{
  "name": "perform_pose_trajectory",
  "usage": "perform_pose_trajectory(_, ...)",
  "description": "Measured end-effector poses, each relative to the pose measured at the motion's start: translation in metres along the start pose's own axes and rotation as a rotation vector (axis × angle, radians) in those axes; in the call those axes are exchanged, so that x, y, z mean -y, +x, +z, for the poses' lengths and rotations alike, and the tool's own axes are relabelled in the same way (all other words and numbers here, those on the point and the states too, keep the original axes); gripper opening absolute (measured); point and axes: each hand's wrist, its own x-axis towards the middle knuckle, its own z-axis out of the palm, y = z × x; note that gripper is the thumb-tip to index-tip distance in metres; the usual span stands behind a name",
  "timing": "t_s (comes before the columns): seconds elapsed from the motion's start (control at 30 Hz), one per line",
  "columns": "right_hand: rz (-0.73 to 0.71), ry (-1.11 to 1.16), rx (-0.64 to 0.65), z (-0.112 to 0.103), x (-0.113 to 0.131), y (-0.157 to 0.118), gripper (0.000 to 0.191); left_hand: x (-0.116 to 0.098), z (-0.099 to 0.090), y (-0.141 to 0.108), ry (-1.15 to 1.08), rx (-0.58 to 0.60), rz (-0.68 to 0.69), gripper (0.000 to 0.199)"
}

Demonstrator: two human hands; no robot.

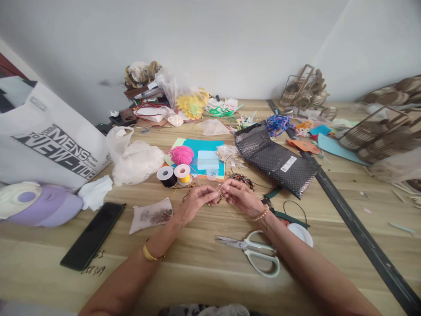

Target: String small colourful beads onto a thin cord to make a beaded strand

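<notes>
My left hand (198, 202) and my right hand (241, 197) meet over the middle of the table, fingertips pinched on a thin pale cord (220, 189). A few beads hang just below the fingertips, partly hidden by the fingers. A string of dark, mixed-colour beads (247, 181) lies right behind my right hand. White-handled scissors (253, 250) rest in front of the hands, blades pointing left. Left of my left hand lies a small whitish pouch (151, 215) with beads inside. A black thread spool (166, 176) and a yellow thread spool (183, 174) stand behind it.
A black phone (94, 235) and a white plastic bag (137, 161) lie left. Behind are pink yarn (182, 155), blue paper sheets (204, 145) and a black bubble mailer (276, 160). Green-handled pliers (289, 218) and a white tape roll (301, 234) sit by my right forearm.
</notes>
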Motion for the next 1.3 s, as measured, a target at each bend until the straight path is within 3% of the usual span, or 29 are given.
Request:
perform_pose_trajectory(0.23, -0.02, -0.028, 0.021, 0.001, -0.004, 0.0, 0.028, 0.0, 0.005, 0.001, -0.002, -0.113, -0.025, 0.021)
perform_pose_trajectory(0.5, -0.09, -0.221, -0.012, -0.004, -0.007, 0.001, 0.028, 0.0, 0.007, -0.001, -0.029, 0.014, -0.066, 0.027)
perform_pose_trajectory(0.97, -0.14, -0.453, 0.02, -0.004, -0.004, 0.001, 0.037, 0.006, -0.001, 0.001, 0.011, 0.073, -0.153, 0.027)
perform_pose_trajectory(1.17, -0.236, -0.722, -0.047, -0.014, 0.002, 0.003, 0.036, 0.005, -0.009, 0.001, -0.039, 0.053, -0.2, 0.026)
perform_pose_trajectory(1.3, -0.373, -0.846, -0.201, -0.017, 0.003, 0.004, 0.026, 0.001, -0.009, 0.002, -0.029, 0.028, -0.197, 0.026)
